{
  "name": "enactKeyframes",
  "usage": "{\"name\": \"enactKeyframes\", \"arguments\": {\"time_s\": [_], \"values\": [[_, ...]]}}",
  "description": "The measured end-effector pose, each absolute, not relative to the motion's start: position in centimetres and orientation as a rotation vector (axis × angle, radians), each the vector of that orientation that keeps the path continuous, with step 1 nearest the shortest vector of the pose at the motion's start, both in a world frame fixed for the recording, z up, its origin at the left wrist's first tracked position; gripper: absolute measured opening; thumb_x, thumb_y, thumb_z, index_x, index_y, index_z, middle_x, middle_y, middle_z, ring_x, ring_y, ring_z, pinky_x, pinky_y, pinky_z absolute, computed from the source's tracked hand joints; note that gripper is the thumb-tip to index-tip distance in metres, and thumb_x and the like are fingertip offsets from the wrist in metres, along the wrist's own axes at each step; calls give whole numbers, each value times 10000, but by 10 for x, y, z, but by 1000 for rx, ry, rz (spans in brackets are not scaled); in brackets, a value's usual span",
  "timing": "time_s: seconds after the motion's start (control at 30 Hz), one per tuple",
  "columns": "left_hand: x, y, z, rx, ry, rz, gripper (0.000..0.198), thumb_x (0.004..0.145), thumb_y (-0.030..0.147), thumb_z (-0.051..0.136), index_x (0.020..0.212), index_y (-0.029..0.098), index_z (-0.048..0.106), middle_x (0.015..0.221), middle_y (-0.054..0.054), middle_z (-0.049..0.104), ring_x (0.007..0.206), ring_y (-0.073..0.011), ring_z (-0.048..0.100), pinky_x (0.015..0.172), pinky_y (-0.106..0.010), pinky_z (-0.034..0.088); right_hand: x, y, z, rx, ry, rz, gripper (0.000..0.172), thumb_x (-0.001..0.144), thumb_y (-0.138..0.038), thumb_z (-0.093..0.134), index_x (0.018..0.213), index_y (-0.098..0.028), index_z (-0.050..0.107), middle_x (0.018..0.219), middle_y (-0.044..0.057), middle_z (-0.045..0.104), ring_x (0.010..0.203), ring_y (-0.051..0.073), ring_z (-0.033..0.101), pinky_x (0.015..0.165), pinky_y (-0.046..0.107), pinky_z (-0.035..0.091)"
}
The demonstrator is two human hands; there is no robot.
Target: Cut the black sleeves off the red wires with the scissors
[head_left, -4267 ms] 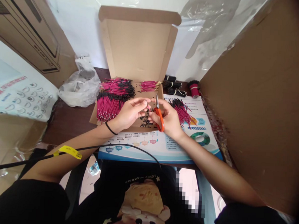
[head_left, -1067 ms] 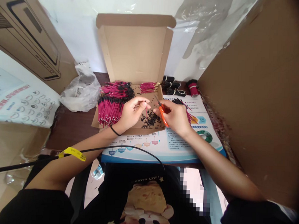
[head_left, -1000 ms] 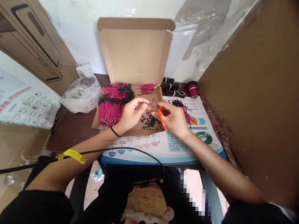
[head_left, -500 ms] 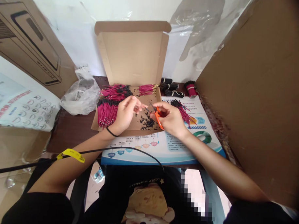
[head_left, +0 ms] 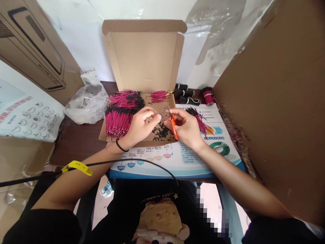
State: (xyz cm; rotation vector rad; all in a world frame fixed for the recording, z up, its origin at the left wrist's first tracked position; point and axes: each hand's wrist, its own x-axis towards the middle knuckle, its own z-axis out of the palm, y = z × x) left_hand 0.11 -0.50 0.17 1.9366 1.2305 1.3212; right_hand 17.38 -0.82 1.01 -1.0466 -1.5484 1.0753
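Observation:
My right hand [head_left: 187, 128] is closed round orange-handled scissors [head_left: 174, 126], whose dark tips point up and away from me. Just left of it, my left hand [head_left: 145, 124] is closed, thumb and forefinger pinched together; what lies between them is too small to make out. Both hands are over the open cardboard box [head_left: 148, 141]. Small black cut pieces [head_left: 162, 132] are scattered on its floor under the fingertips. Beside my left hand lies a dense pile of magenta wires [head_left: 117, 122] with black ends. More magenta wires [head_left: 201, 123] rest right of my right hand.
The box lid [head_left: 144, 61] stands upright behind. Magenta wires with yellowish ends [head_left: 160, 96] lie at the box's back. Tied black bundles [head_left: 186, 93] and a magenta bundle [head_left: 207, 97] sit behind right. A plastic bag [head_left: 87, 101] is left; a black cable [head_left: 134, 159] crosses in front.
My left hand has turned, its fingers going from spread to a pinch near the scissors. The scissors in my right hand have tilted more upright.

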Motion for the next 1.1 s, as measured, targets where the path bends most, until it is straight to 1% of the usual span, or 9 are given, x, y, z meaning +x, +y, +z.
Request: {"name": "enactKeyframes", "arguments": {"time_s": [0.03, 0.1, 0.33, 0.5, 0.7, 0.8, 0.9, 0.97, 1.1], "values": [[1, -6, 4, 1930, 1198, 1330, 164, 848, 301, 597, 768, 176, 666, 874, -40, 649, 731, -121, 569, 605, -256, 429, 174, -9, 10, -1044, -1545, 1083, 425, 664, -400, 749, 997, -181, 604, 702, -26, 618, 617, 112, 558, 623, 287, 478], [1, -7, 7, 1920, 1133, 1361, 149, 852, 295, 604, 931, 206, 695, 914, -41, 667, 712, -113, 564, 580, -245, 424, 173, -10, 11, -1039, -1526, 1118, 436, 653, -385, 763, 1000, -175, 601, 689, -28, 615, 612, 114, 567, 621, 289, 486], [3, -9, 5, 1683, 922, 1309, 199, 859, 368, 613, 897, 203, 716, 896, -56, 740, 737, -122, 654, 604, -244, 483, 169, -12, 8, -902, -1437, 1308, 423, 626, -361, 796, 969, -214, 597, 782, -11, 696, 719, 138, 660, 746, 325, 548], [5, -11, 2, 1657, 872, 1245, 213, 866, 372, 603, 882, 182, 698, 858, -55, 734, 686, -104, 649, 575, -221, 487, 166, -14, 4, -856, -1415, 1356, 372, 625, -306, 799, 945, -220, 629, 770, -27, 704, 676, 117, 657, 725, 295, 559], [4, -11, 7, 1756, 1036, 1370, 202, 878, 344, 587, 845, 166, 677, 800, -47, 728, 677, -106, 663, 595, -216, 516, 179, -16, 18, -1039, -1567, 883, 387, 770, -267, 672, 1152, -252, 612, 927, 18, 714, 785, 164, 677, 762, 338, 549], [5, -11, 6, 1842, 1052, 1416, 172, 865, 317, 604, 846, 165, 682, 784, -38, 722, 691, -110, 663, 602, -212, 518, 186, -14, 24, -1122, -1823, 428, 259, 797, -200, 608, 1045, -231, 677, 915, 38, 711, 801, 176, 652, 744, 334, 527], [6, -10, 3, 1888, 1071, 1433, 171, 863, 304, 601, 832, 160, 687, 767, -35, 710, 634, -97, 631, 520, -194, 471, 189, -12, 23, -1147, -2029, 162, 229, 799, -174, 588, 999, -195, 695, 844, 59, 702, 819, 199, 623, 721, 325, 501], [6, -10, 1, 1906, 1080, 1440, 174, 862, 304, 600, 823, 159, 688, 763, -36, 710, 645, -102, 632, 514, -194, 463, 187, -12, 22, -1146, -2084, 111, 222, 814, -226, 598, 1010, -177, 691, 813, 63, 699, 811, 207, 615, 700, 315, 491], [6, -10, -1, 1880, 1062, 1419, 171, 866, 307, 599, 849, 160, 685, 823, -46, 730, 715, -117, 671, 611, -215, 519, 185, -14, 24, -1141, -2116, 8, 308, 830, -389, 605, 999, -147, 690, 807, 76, 703, 798, 209, 608, 708, 307, 476]]}}
